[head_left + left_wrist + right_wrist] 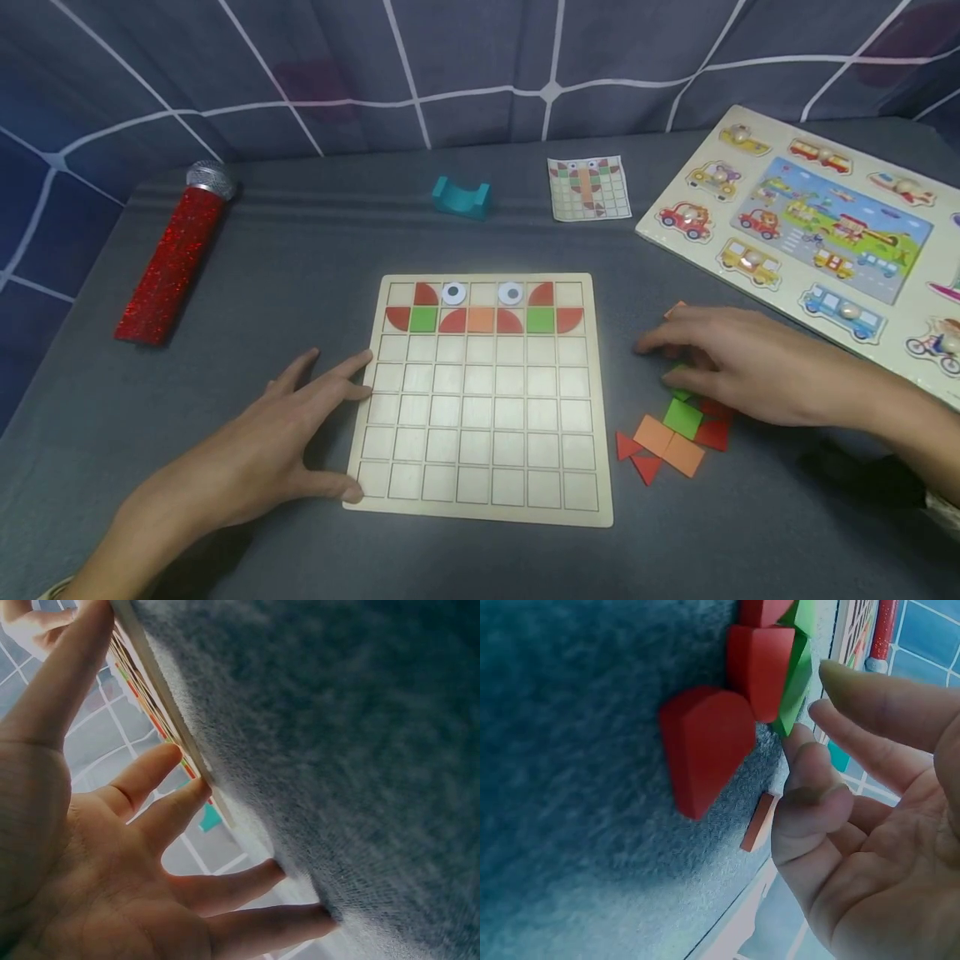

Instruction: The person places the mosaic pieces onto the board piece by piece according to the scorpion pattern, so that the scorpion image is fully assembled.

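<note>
A wooden grid board (476,392) lies flat in the middle of the table. Its top two rows carry red quarter-round pieces, two green squares, an orange square and two eye discs. My left hand (255,446) spreads its fingers at the board's left side, with the thumb and some fingertips touching the edge. Over a pile of loose pieces on the right hovers my right hand (772,367), its thumb and index finger apart and nothing visible between them. Beside it lie a green square (682,418), orange squares (654,436), red triangles (647,469) and a rounded red piece (709,746). The hand hides some pieces.
Behind the board are a teal curved stand (462,200) and a printed pattern card (590,190). A vehicle peg puzzle (832,246) lies at the right, beyond the right hand. At the far left is a red glittery microphone (176,258); a checked cloth (480,67) hangs behind.
</note>
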### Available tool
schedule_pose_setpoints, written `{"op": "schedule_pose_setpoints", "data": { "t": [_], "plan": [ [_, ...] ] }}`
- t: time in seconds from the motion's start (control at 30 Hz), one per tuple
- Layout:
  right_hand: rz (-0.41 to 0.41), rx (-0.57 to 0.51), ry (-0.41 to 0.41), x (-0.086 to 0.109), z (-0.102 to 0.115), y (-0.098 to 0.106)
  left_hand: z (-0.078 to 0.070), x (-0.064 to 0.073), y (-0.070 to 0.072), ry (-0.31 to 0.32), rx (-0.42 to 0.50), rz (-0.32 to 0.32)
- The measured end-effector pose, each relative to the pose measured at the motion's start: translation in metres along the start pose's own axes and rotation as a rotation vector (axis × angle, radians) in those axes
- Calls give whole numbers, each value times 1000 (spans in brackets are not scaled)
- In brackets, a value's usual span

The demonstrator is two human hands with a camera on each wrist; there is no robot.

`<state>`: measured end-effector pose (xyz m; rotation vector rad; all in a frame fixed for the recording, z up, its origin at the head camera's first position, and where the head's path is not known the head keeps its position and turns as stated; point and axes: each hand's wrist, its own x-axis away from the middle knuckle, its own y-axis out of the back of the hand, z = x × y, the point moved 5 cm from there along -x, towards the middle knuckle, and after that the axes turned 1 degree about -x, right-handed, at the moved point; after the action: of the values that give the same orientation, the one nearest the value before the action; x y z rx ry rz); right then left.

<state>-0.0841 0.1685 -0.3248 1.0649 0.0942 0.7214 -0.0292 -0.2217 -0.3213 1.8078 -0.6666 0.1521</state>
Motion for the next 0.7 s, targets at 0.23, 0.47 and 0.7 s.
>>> {"op": "schedule_pose_setpoints", "data": {
  "t": [0.23, 0.47, 0.7],
  "plan": [
    [4, 33, 13, 9, 3, -6, -1, 0, 0, 13, 2, 8],
    [34, 111, 100, 13, 22, -17, -1, 0, 0, 4, 1, -3],
    [-18, 193, 146, 18, 36, -19, -1, 0, 0, 2, -7, -2]
  ]
}}
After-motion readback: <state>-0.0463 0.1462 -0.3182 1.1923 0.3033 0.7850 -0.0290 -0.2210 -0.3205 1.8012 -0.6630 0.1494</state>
